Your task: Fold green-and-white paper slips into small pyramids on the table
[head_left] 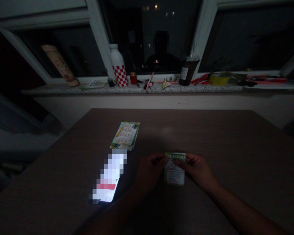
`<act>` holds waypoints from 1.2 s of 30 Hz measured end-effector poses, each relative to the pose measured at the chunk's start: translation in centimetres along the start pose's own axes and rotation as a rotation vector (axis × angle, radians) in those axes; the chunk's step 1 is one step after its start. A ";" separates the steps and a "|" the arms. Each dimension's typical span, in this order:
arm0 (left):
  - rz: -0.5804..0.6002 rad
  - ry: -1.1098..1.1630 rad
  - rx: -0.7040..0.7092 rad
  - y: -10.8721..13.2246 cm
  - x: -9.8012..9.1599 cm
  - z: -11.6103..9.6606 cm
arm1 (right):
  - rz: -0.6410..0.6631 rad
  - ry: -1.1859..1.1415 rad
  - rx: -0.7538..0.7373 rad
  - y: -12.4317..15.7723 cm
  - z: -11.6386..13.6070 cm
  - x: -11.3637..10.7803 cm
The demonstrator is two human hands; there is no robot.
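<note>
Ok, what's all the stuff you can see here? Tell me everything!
table: 1, brown, lower view
windowsill: 1, speckled grey, below window
card: 1, green-white, held over table
card stack: 1, green-white, table, left of centre
phone: 1, lit screen, table, beside card stack
checked bottle: 1, white-red, windowsill
tube: 1, beige, leaning, windowsill's left
can: 1, red, beside checked bottle
dark bottle: 1, dark, windowsill middle
roll: 1, yellow, windowsill's right
left hand: 1, pinching card's left corner
right hand: 1, pinching card's right corner

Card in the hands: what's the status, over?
Left hand, right hand both pinching card by its top corners. Card stack, lit phone lie leftward, apart.
</note>
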State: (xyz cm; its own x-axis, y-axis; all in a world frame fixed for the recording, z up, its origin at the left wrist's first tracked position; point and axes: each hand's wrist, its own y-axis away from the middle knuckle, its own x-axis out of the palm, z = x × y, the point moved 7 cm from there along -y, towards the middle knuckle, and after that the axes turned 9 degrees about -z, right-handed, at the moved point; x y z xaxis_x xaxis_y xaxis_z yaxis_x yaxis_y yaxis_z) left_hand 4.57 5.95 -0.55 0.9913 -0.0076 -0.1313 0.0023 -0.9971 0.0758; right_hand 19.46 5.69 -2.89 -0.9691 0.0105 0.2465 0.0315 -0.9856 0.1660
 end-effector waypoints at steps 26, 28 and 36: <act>-0.010 -0.020 0.020 -0.1 -0.1 -0.1 | -0.006 0.025 -0.014 0.1 0.2 -0.1; -0.011 -0.017 0.017 0.0 -0.1 -0.1 | -0.002 0.016 -0.010 0.1 0.3 0.0; -0.010 -0.027 0.019 -0.1 -0.1 -0.1 | -0.012 0.024 -0.008 0.1 0.2 -0.1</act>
State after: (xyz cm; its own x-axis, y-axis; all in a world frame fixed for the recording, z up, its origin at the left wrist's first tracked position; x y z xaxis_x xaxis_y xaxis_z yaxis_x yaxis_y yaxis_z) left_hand 4.45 6.01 -0.49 0.9874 0.0002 -0.1582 0.0092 -0.9984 0.0557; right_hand 19.57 5.67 -2.69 -0.9750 0.0184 0.2214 0.0179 -0.9868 0.1607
